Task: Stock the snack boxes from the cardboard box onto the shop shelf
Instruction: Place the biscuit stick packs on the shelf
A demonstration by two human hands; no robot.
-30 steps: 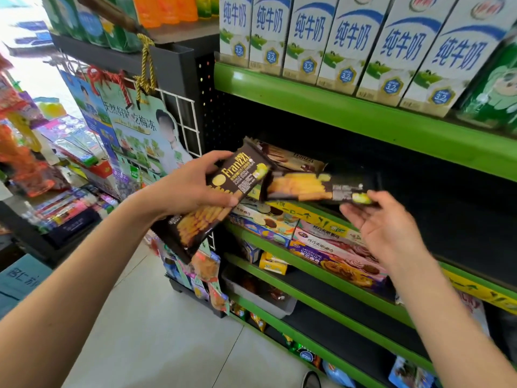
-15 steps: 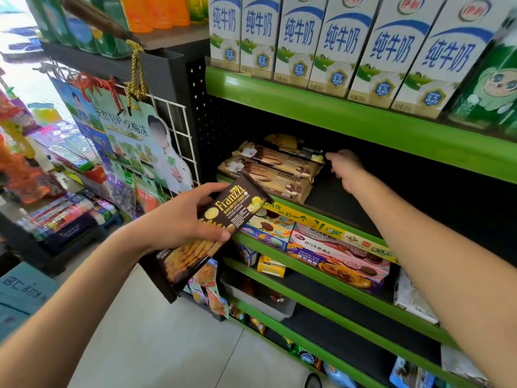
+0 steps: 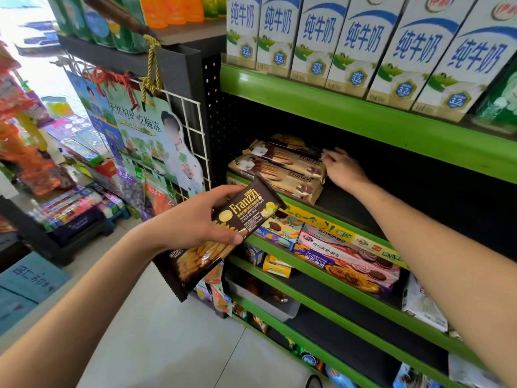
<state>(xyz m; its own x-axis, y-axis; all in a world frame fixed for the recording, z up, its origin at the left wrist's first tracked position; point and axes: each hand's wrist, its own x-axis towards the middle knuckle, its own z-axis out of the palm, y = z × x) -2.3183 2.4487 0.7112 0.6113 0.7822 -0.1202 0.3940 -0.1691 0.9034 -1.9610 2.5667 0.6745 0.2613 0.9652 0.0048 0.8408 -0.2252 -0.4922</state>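
Two beige packs [image 3: 279, 170] lie flat on the dark shelf [image 3: 391, 203] at about 12 o'clock of frame centre, one behind the other, long sides touching. Behind them a dark pack [image 3: 293, 144] rests on or against the rear beige one, partly in shadow; exact seat unclear.

Right hand [image 3: 342, 168], reaching in at 1 o'clock, fingers curled at the right end of the dark pack. Looks like a pinch on its edge, but shadow hides the contact; cannot tell for sure.

Left hand [image 3: 195, 219], just below and left of centre, grips a black lemon pack [image 3: 223, 236] around its middle, thumb on the front, pack tilted with lower end toward 7 o'clock, held clear of the shelf lip [image 3: 349, 233]. Cardboard box not in view.

Risks, as judged:
- dark pack perched on the rear row could slide forward or off to the right when let go, since it sits on an uneven base
- right forearm crosses over the front beige pack; drawing back low could drag it toward the lip and over
- lemon pack held one-handed at mid-length, loose lower end; a knock on the lip could twist it out of the grip
- milk cartons [image 3: 363, 43] on the shelf above overhang the reach; lifting the hand too high could nudge them
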